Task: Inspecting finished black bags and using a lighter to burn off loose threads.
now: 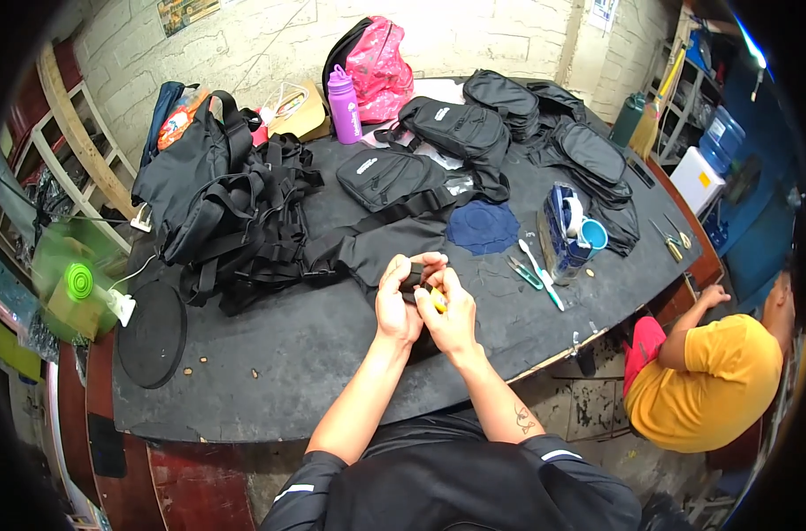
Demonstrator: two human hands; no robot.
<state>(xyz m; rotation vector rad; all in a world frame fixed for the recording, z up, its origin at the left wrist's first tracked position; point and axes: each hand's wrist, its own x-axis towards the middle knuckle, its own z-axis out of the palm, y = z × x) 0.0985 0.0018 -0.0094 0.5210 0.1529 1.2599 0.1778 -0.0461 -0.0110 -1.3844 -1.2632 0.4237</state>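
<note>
My two hands are close together over the near middle of the table. My left hand [398, 308] is closed round a piece of black webbing [413, 281], part of which shows between the fingers. My right hand [451, 317] is closed on a small yellow object [438, 299]; the fingers cover most of it, so its kind is unclear. Just beyond the hands lies a flat black fabric piece [387, 248] with straps. A round dark blue cloth [483, 227] lies beyond my right hand. To its right are green-handled snips [525, 273] and a white and green toothbrush-like tool [542, 276].
Black bags and straps [244, 212] are heaped at left; finished-looking black sling bags [456, 133] lie at the back. A purple bottle [343, 104] stands by a pink bag [385, 66]. A blue box [562, 232] holds a cup. A fan [80, 281] is left; a person in yellow [708, 380] sits right.
</note>
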